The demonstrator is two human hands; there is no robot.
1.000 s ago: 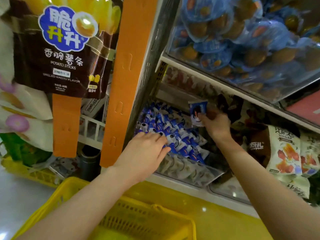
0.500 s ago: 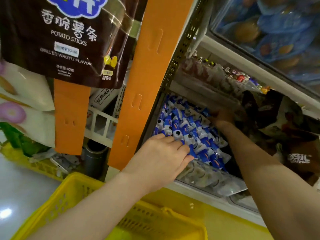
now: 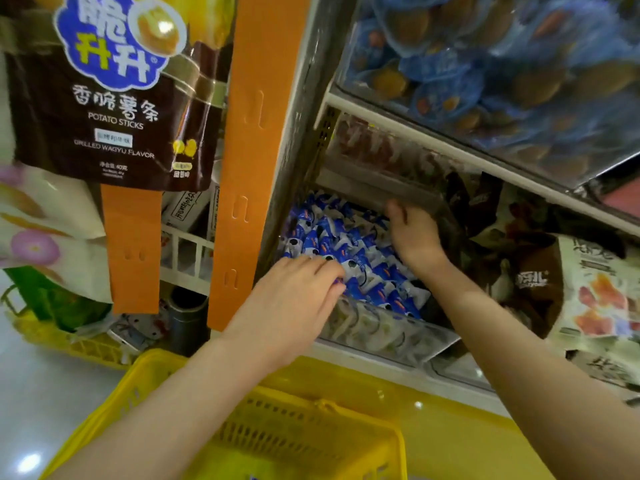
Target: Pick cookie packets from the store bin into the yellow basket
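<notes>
While the yellow basket (image 3: 311, 427), which sits below the store bin (image 3: 381, 336), shows no clear packet in its visible part, the task seems near its beginning; the bin is full. The left hand (image 3: 294, 299) lies over the front of the bin with fingers bent down onto the cookie packets (image 3: 346, 244). The right hand (image 3: 414, 237) reaches toward the back of the bin. Whether either grip has closed on a packet cannot be told. The packets seem to stand on edge in tight slanting rows, and their long axes probably run from the bin's front to its back.
</notes>
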